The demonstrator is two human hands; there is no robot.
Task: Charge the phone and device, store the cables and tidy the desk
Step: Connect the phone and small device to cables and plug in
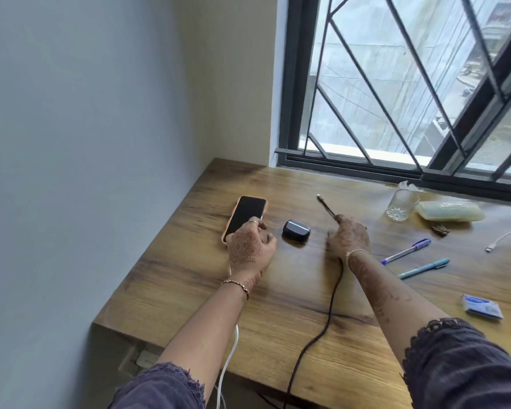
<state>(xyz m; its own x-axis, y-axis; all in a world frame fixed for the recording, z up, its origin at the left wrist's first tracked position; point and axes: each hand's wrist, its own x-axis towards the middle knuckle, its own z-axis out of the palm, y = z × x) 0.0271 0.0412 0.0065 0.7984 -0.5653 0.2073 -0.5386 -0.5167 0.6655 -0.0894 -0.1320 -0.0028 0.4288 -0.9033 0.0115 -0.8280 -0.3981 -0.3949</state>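
The phone (246,215) is laid face up at the counter's (189,290) left side, and its near end is clasped in the curled grip of the left hand (248,246). The black cable (333,293) is pinched in the right hand's (350,236) grip, plug end raised. The earbud case (296,230) is set between both hands

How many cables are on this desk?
3. A white cable runs off the wooden desk's near edge beneath the left forearm; a dark cable is held in the right hand; a second white cable's end lies at the far right. Others may be hidden off-frame.
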